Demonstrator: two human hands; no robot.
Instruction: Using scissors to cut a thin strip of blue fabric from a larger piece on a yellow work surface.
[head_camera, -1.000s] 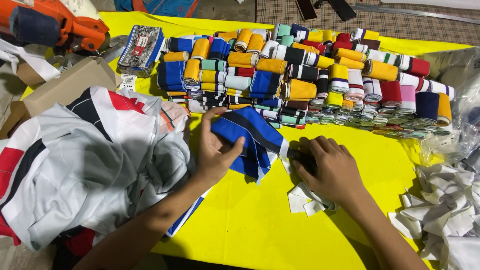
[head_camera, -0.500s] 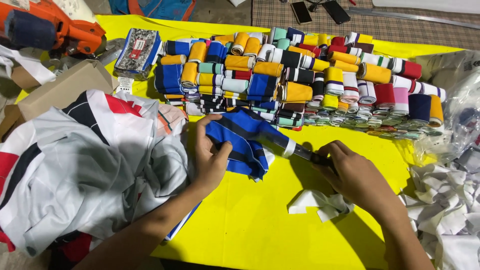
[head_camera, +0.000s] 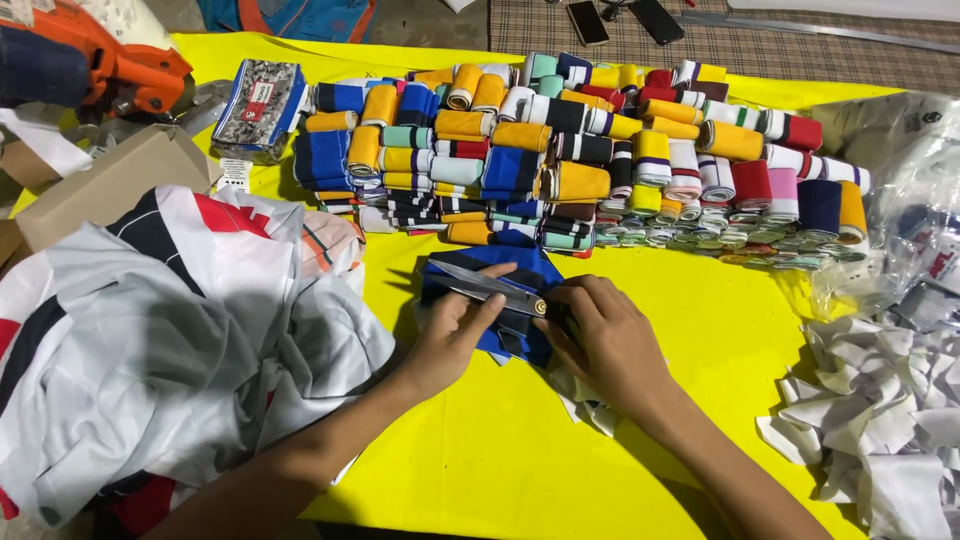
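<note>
Yellow cloth covers the work surface in the head view, with a checked mat at twelve o'clock where dark phones lie. At centre sits the folded blue fabric piece, flat on the yellow, directly below the heap of rolled fabric bands. The left hand presses down on it from seven o'clock, fingers flat and extended, pinning rather than gripping. The right hand comes in from five o'clock, fingers curled around the pivot end of the scissors, whose blades lie nearly closed across the fabric, tips toward ten o'clock. That blue piece looks light, soft and limp, liable to slide and unfold, so it seems best held flat under the palm or pinched at the folded edge. At eleven o'clock lies a flat rectangular packet, grey-patterned with a blue border and a small red label. A brown cardboard box sits at nine o'clock, clear plastic bags at three, white fabric scraps at four, and a white garment pile at eight.
</note>
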